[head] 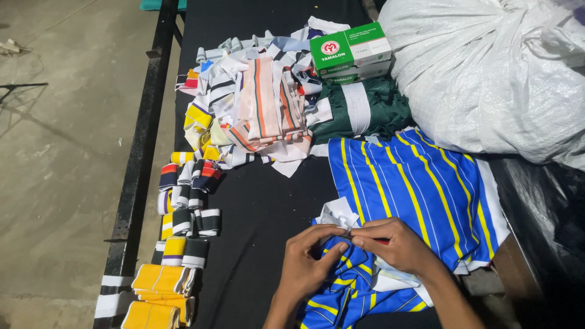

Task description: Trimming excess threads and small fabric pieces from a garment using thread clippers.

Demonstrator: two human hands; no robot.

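Both hands are seen at the lower centre of the frame, with the forearms cut off by the bottom edge. The left hand [309, 261] and the right hand [393, 245] are brought together, fingertips meeting, and a small fold of white fabric [339, 214] is pinched between them over a blue garment [420, 195] with yellow and white stripes. A thin red item is partly visible under the right fingers; what it is cannot be made out. The lower part of the garment is covered by the hands and cut off by the frame edge.

The garment is spread on a black table [262, 213], right of centre. A heap of striped fabric strips [256, 109] is located at upper centre. Folded striped bands [186, 201] are laid in rows along the left edge of the table, with yellow ones [159, 280] at lower left, partly cut off.

Two green-and-white cardboard boxes [350, 45] are stacked at upper centre; both are closed, so their contents cannot be seen. A dark green cloth [362, 109] with a white strip lies just below them. A large white woven sack [493, 67] fills the upper right; it is bunched closed at the top and its contents are hidden. The area at the far right is dark and hard to read.
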